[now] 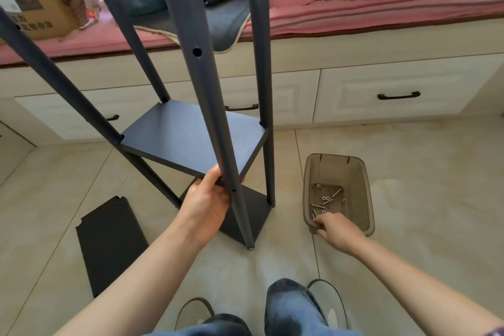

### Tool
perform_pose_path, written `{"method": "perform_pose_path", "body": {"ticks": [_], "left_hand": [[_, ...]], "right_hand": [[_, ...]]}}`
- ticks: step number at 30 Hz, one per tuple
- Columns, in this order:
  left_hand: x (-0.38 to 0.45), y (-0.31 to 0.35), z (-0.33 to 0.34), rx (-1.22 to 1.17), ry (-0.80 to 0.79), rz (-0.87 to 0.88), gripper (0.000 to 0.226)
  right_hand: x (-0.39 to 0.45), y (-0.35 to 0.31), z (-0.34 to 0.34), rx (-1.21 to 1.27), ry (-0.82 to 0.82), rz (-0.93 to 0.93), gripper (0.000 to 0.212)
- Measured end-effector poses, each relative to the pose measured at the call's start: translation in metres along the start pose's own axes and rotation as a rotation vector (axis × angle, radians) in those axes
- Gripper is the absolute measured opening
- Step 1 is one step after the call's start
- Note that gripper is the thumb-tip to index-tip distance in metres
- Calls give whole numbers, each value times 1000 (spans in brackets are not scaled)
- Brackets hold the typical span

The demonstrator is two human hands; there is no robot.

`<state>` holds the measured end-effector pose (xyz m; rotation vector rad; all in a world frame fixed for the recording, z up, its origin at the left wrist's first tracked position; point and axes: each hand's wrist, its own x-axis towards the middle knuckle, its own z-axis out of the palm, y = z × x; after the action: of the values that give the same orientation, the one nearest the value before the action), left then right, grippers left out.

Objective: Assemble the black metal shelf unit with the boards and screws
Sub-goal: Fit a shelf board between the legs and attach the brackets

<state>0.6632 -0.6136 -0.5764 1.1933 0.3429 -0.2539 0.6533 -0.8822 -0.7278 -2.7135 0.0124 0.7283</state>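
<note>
The black metal shelf unit (pixel 207 95) stands on the tiled floor with several upright poles. A black board (pixel 188 136) sits between the poles above a lower board (pixel 253 215). My left hand (pixel 207 199) grips the near corner of the upper board, right beside the front pole (pixel 218 131). A loose black board (pixel 111 243) lies flat on the floor to the left. My right hand (pixel 338 229) reaches into a translucent brown tub (pixel 362 185) that holds several screws (pixel 327 200); its fingers curl at the tub's near wall, and whether they pinch a screw is hidden.
A bench bed with white drawers (pixel 395 90) and pink bedding (pixel 354 13) runs along the back. A cardboard box (pixel 35 0) sits at the upper left. My feet in slippers (pixel 294 305) are at the bottom edge.
</note>
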Motion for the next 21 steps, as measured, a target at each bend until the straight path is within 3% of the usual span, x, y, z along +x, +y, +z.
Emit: {"method": "perform_pose_path", "body": {"ticks": [5,7,9,11,14,16,18,21], "left_hand": [[-4,2,5,-17,4,-8,25],[-6,2,6,-20,10,-10,24],[-8,2,6,-16,18,-10,24],[-8,2,6,-15,27,-11,24],[-8,1,7,-31,52,-15,24],[-8,1,7,-40,63,-17,23],[-8,1,6,-43,56,-16,26],[-7,0,5,-46,30,-9,26]], "right_hand": [[-21,-18,13,-41,-63,-130,12],[-27,-27,21,-32,-77,-174,33],[-32,-34,27,-24,-98,-210,40],[-34,-40,33,-26,-139,-245,39],[-34,-43,36,24,-245,-271,20],[-31,-45,32,144,-303,-267,29],[-20,-42,28,247,-263,-212,37],[3,-35,27,259,-122,-142,25]]}}
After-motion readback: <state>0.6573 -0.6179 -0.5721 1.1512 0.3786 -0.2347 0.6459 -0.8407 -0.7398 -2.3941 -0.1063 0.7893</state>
